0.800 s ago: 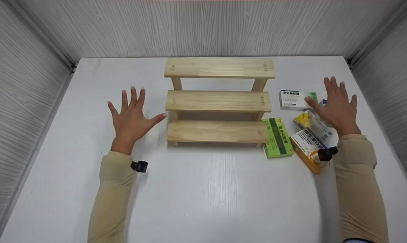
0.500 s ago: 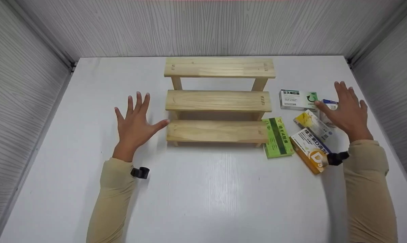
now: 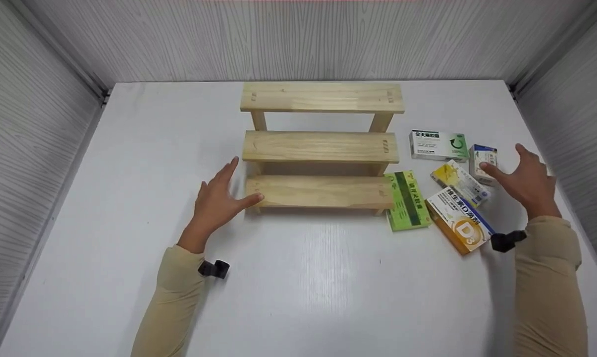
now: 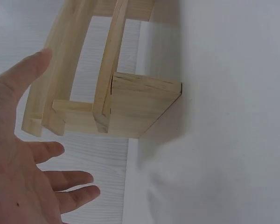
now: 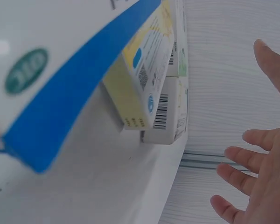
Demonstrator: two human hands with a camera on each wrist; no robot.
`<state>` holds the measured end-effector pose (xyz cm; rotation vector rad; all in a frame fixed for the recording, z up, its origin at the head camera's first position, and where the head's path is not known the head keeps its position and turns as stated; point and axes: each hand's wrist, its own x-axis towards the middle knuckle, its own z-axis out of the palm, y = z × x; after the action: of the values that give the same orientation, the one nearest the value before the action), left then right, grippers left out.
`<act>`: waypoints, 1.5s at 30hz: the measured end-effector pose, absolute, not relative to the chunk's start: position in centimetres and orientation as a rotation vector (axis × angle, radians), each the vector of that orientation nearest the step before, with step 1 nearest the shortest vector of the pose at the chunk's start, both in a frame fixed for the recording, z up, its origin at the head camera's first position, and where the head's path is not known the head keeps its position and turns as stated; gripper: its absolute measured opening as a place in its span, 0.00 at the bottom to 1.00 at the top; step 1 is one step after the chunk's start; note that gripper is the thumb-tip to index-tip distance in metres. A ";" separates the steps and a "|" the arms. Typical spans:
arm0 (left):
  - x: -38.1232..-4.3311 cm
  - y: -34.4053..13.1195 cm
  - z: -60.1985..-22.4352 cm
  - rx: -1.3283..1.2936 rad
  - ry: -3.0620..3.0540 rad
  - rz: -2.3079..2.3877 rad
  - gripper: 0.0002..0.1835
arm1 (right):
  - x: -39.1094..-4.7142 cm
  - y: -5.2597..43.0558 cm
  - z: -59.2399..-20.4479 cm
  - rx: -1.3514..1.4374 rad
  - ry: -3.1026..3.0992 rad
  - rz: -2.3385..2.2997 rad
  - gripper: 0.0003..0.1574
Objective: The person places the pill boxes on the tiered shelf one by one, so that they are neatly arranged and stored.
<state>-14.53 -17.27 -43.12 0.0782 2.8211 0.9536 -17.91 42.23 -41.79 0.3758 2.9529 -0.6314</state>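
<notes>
A pale wooden three-tier stand occupies the middle of the table. My left hand is at its left side, fingers extended, the thumb tip overlapping the left end of the lowest step in the head view. Nothing is in that hand in the left wrist view. My right hand is just right of a small blue-and-white box, its thumb overlapping the box. The right wrist view shows that hand with fingers spread apart and holding nothing, to the right of the boxes.
Right of the stand lie a white-and-green medicine box, a yellow-and-white box and an orange-and-white vitamin D box. A flat green box reaches the lowest step's right end. Grey wood-grain panels enclose the white table.
My left hand has moved right and nearer, up to the stand's left side. My right hand has shifted right and nearer, uncovering the small blue-and-white box, its fingers less straight. The boxes stay put.
</notes>
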 end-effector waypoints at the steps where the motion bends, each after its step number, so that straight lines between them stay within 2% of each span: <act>1: -14.4 -17.2 -43.3 0.077 2.807 0.967 0.58 | -17.9 42.4 -41.9 0.393 2.938 -0.629 0.66; 11: -13.8 -16.9 -44.6 0.016 2.683 1.121 0.58 | -17.7 43.2 -42.9 0.446 2.826 -0.620 0.73; 19: -13.7 -16.9 -45.2 0.022 2.645 1.146 0.53 | -18.0 43.3 -43.8 0.440 2.757 -0.610 0.76; 35: -14.1 -16.7 -45.4 0.008 2.628 1.186 0.53 | -18.4 43.4 -44.7 0.413 2.689 -0.560 0.75; 41: -14.4 -16.7 -45.2 0.023 2.646 1.173 0.49 | -18.7 43.5 -44.7 0.412 2.699 -0.564 0.72; 45: -14.4 -16.9 -45.3 0.000 2.640 1.187 0.48 | -18.9 43.5 -44.8 0.428 2.673 -0.599 0.73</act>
<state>-14.35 -16.88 -45.29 -0.0001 2.6401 1.1873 -18.92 43.48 -44.84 0.4283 2.6732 -0.5995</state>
